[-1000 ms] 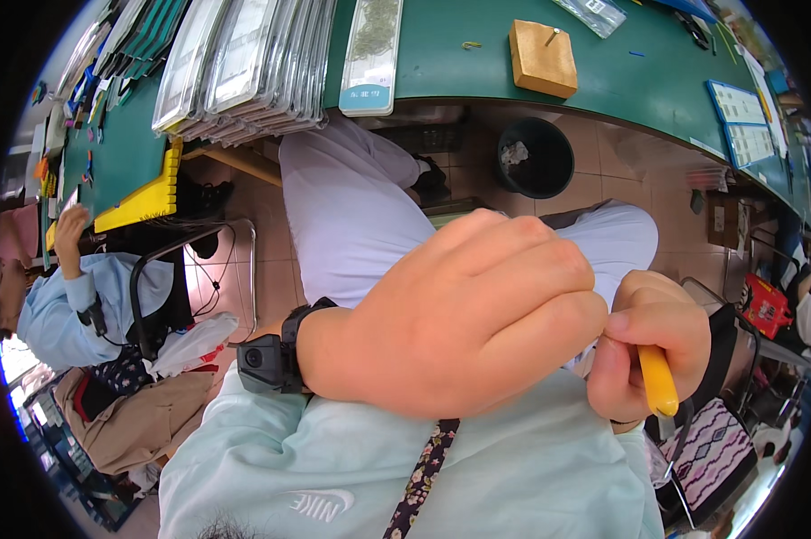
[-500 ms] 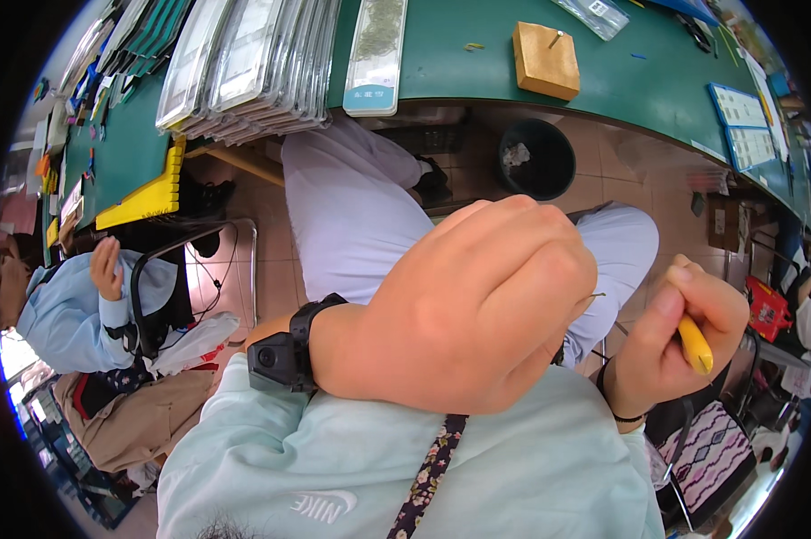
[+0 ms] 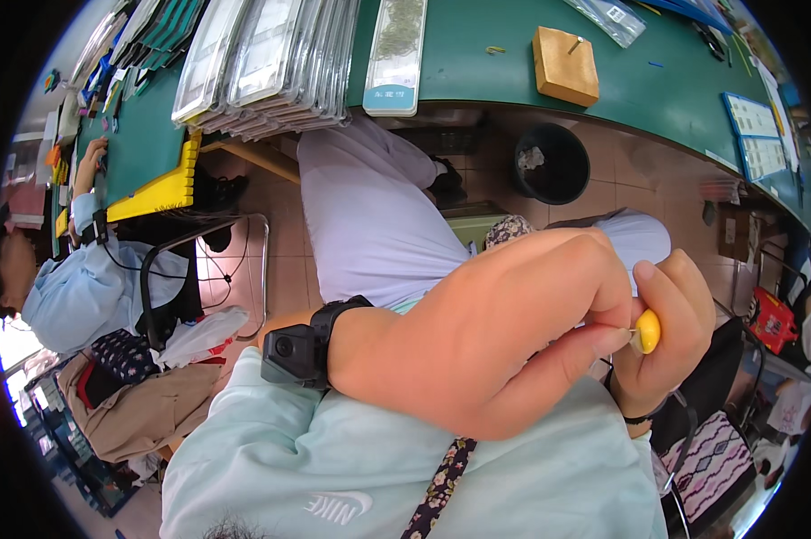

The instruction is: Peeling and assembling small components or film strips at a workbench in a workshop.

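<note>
My left hand [image 3: 495,332], with a black strap and small box camera [image 3: 290,353] at its wrist, reaches across in front of my chest. Its thumb and forefinger pinch a thin metal pin [image 3: 634,332], most of which the fingers hide. My right hand [image 3: 684,310] is closed around a yellow stick-like handle [image 3: 649,331], seen nearly end-on, so its length is hidden. The pin meets the yellow end, or lies just in front of it; I cannot tell whether it sits inside. Both hands are held above my lap, near each other.
Beyond my knees stands a green table [image 3: 477,76] with stacked clear plastic cases [image 3: 275,67], a single flat case [image 3: 394,63] and a wooden block [image 3: 565,67] with a metal peg. A black bin [image 3: 553,166] is beneath. Another person [image 3: 104,287] sits at left.
My hands have come together: the yellow handle has moved left and turned end-on toward the pin in my left fingers. The person at left has reached a hand to the table.
</note>
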Demonstrator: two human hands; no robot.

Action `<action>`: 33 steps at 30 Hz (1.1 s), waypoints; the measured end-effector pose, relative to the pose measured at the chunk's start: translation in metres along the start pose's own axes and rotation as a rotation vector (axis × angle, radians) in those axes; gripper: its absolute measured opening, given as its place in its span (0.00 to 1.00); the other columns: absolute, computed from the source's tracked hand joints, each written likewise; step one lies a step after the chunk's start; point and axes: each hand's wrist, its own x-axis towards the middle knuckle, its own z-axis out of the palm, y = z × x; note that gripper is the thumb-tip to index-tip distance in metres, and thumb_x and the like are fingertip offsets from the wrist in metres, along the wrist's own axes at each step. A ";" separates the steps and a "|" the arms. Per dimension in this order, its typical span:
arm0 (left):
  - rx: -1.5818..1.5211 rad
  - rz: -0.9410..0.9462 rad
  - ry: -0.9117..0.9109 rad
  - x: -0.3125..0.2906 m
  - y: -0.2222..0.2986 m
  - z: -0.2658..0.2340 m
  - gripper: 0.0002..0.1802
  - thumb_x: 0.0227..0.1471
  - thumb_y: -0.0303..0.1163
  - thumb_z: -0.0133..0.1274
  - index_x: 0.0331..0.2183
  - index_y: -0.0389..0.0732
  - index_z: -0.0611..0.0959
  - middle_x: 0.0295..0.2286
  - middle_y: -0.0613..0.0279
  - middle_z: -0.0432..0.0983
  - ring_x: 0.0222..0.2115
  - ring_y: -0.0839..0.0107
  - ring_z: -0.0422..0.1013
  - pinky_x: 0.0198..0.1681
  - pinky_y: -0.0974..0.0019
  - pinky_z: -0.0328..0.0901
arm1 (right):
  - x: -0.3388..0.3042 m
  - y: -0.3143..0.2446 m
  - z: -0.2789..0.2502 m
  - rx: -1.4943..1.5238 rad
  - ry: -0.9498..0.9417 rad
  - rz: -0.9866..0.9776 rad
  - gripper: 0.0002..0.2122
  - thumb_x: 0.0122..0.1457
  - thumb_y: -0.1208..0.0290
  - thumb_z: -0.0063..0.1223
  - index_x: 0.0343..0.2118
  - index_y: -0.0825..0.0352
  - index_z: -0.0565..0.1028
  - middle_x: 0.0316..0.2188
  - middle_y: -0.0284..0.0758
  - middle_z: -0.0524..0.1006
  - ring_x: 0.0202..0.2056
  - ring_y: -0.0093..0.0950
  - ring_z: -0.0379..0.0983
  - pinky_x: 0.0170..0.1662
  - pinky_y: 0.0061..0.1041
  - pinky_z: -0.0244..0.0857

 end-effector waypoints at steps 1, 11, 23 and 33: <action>-0.084 -0.060 -0.047 0.000 0.000 -0.001 0.05 0.41 0.18 0.49 0.27 0.32 0.71 0.22 0.55 0.70 0.22 0.66 0.67 0.25 0.68 0.62 | 0.000 0.000 0.001 -0.010 0.030 -0.029 0.13 0.44 0.68 0.56 0.32 0.70 0.70 0.14 0.33 0.62 0.14 0.30 0.57 0.16 0.26 0.46; -0.357 -0.171 -0.174 -0.006 -0.003 0.001 0.04 0.47 0.21 0.44 0.29 0.33 0.68 0.22 0.58 0.69 0.23 0.70 0.64 0.28 0.69 0.59 | -0.006 0.010 0.001 -0.365 0.411 0.326 0.11 0.48 0.72 0.54 0.34 0.73 0.70 0.19 0.40 0.67 0.20 0.30 0.65 0.23 0.22 0.56; -0.230 -0.153 -0.102 -0.005 0.001 -0.003 0.04 0.44 0.20 0.47 0.26 0.32 0.70 0.22 0.57 0.69 0.22 0.69 0.64 0.25 0.70 0.60 | 0.002 0.002 -0.007 -0.031 -0.041 -0.096 0.16 0.36 0.74 0.60 0.31 0.71 0.71 0.11 0.30 0.59 0.12 0.26 0.54 0.13 0.24 0.42; 0.270 0.142 0.066 -0.006 0.007 0.007 0.12 0.30 0.15 0.52 0.25 0.34 0.73 0.21 0.56 0.71 0.20 0.64 0.69 0.21 0.68 0.62 | -0.003 0.000 -0.005 -0.231 0.203 0.479 0.06 0.52 0.80 0.48 0.33 0.73 0.70 0.29 0.39 0.74 0.25 0.29 0.69 0.31 0.21 0.63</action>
